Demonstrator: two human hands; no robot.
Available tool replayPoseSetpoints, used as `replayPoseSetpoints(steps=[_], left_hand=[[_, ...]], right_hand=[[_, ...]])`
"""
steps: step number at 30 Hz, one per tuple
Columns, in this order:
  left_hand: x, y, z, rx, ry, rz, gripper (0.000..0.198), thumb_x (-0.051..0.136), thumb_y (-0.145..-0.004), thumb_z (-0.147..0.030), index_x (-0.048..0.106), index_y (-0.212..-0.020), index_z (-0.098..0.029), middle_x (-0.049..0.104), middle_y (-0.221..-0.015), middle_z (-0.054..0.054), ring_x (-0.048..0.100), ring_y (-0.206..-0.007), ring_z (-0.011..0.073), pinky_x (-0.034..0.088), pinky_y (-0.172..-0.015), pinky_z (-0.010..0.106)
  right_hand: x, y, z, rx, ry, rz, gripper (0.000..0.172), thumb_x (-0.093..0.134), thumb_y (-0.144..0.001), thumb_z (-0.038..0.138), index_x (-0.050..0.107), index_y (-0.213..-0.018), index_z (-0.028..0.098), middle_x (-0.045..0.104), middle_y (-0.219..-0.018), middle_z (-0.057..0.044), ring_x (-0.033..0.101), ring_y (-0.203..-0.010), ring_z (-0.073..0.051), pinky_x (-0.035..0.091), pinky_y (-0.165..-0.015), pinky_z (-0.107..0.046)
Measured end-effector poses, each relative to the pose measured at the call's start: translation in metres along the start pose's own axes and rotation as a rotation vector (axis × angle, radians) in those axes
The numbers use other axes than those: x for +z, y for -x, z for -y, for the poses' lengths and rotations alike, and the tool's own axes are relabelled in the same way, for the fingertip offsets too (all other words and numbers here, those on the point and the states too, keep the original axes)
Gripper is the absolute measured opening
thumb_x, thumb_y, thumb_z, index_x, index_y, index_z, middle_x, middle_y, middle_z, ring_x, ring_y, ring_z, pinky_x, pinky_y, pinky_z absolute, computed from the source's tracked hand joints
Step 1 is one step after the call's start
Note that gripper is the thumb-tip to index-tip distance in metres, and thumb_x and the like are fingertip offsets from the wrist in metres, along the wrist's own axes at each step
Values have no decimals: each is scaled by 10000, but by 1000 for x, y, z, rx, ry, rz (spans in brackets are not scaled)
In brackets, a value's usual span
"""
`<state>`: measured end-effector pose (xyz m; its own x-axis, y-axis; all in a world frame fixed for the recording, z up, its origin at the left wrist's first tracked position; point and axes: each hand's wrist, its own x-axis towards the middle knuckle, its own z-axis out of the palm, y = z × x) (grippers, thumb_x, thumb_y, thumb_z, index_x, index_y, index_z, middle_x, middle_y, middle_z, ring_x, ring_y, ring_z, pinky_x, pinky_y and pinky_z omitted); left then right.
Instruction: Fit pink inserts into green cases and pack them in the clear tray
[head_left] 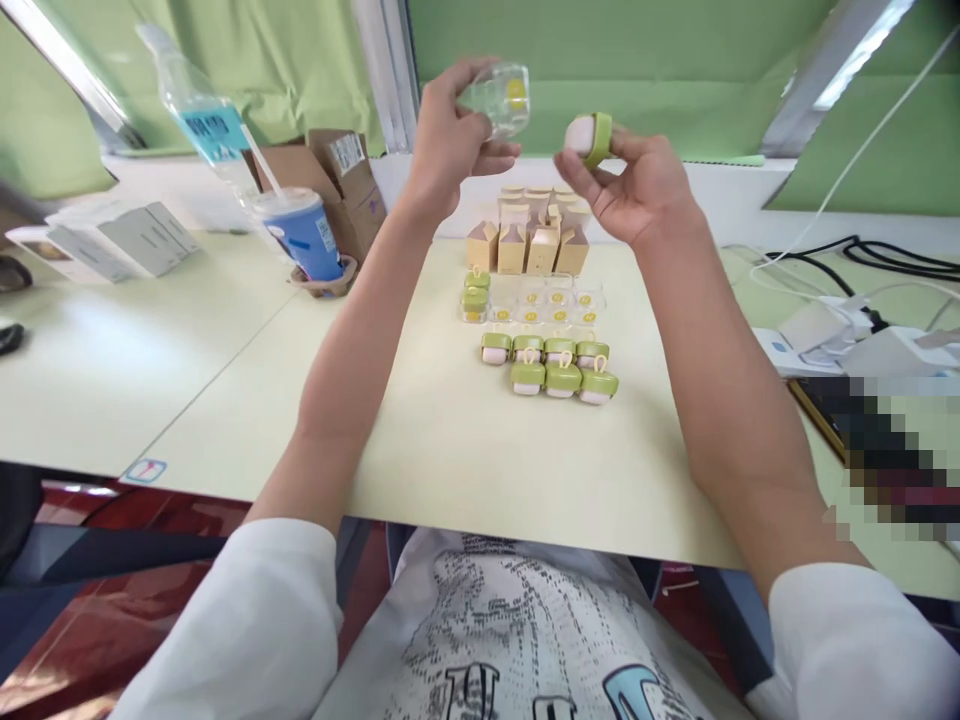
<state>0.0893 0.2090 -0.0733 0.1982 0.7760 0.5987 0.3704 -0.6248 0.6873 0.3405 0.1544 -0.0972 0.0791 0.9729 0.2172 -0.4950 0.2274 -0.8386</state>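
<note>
My left hand (459, 135) grips a clear plastic case (501, 100) with a yellow sticker, raised above the table. To its right, my right hand (634, 180) pinches a small green and white case with a rounded body (589, 138). The two held things are apart. Below them on the table stand several matching green and white cases (561, 378) with pale loops, in two rows. Behind these are rows of clear plastic cases (559, 300) with yellow stickers. At the left end of those rows, green pieces (475, 290) sit in clear cases.
Small tan cardboard boxes (512, 250) with open flaps stand at the back. On the left are a blue cup (304, 240) with a straw, a tilted bottle (206, 125), a brown carton (349, 185) and white boxes (124, 240). Chargers (832, 330) and black cables (892, 255) lie right.
</note>
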Motion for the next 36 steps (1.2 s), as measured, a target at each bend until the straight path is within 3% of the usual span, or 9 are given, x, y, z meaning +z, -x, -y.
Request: replayPoseSetpoints(steps=[2,5,10,15,20,23,30,32,36], left_hand=[[-8,-1,-8,-21,144,43,390,753,-1190,-423,642,-1564,-403,754,-1544,-7,839,-1175,231,766,-1048,491],[-14,3,-18,-24,157,113,423,869,-1108,-534,720,-1479,-397,804,-1468,-9,791,-1343,303,752,-1099,583],[-10,18,-36,-125,152,81,333,800,-1120,-74,676,-1339,-292,793,-1479,30,804,-1279,228,785,-1062,513],[-2,38,-55,-151,-36,83,304,858,-1015,39,657,-983,-187,787,-1098,67,811,-992,206,803,-867,462],[1,53,-78,-149,-129,207,227,739,-970,130,812,-900,-73,721,-805,45,778,-796,163,779,-830,499],[0,54,-83,-194,-34,278,256,717,-982,139,835,-892,-69,699,-755,33,747,-749,132,768,-833,478],[-16,51,-69,-243,362,554,288,694,-1188,-105,850,-951,-159,819,-1002,82,797,-1001,177,705,-1168,509],[-19,51,-67,-196,355,582,51,858,-1127,-212,850,-1096,-173,841,-1115,90,806,-1122,228,687,-1194,548],[-19,57,-79,-137,82,532,378,1102,-852,-239,811,-1082,-165,801,-1128,67,849,-1167,324,695,-1052,554]], right_hand=[[2,5,4,6,-10,51,147,783,-897,221,686,-909,331,824,-1059,-26,800,-1170,-208,682,-1146,-396],[8,15,8,-61,42,117,372,982,-811,200,650,-908,337,792,-1051,11,801,-1177,-240,735,-1129,-452],[23,38,16,-118,76,176,190,717,-1046,95,698,-976,271,786,-1018,-11,795,-997,-157,729,-1114,-378],[34,62,25,-378,309,387,319,914,-905,271,789,-1185,361,816,-1113,42,828,-1004,-203,719,-803,-326],[38,79,32,-554,658,563,338,1016,-923,385,859,-1219,346,816,-1172,-4,757,-1121,-190,670,-977,-298],[36,79,32,-528,743,535,330,1012,-927,404,849,-1208,348,795,-1150,-24,757,-1086,-227,677,-1085,-404],[31,70,29,-542,755,361,347,980,-877,394,761,-1145,412,799,-1121,-3,754,-1038,-269,688,-831,-444],[31,69,28,-595,783,320,340,983,-856,383,740,-1091,420,822,-1142,5,753,-1100,-277,689,-954,-465],[34,67,29,-567,937,308,408,1003,-809,521,750,-1127,487,865,-1254,29,749,-1302,-348,668,-1152,-548]])
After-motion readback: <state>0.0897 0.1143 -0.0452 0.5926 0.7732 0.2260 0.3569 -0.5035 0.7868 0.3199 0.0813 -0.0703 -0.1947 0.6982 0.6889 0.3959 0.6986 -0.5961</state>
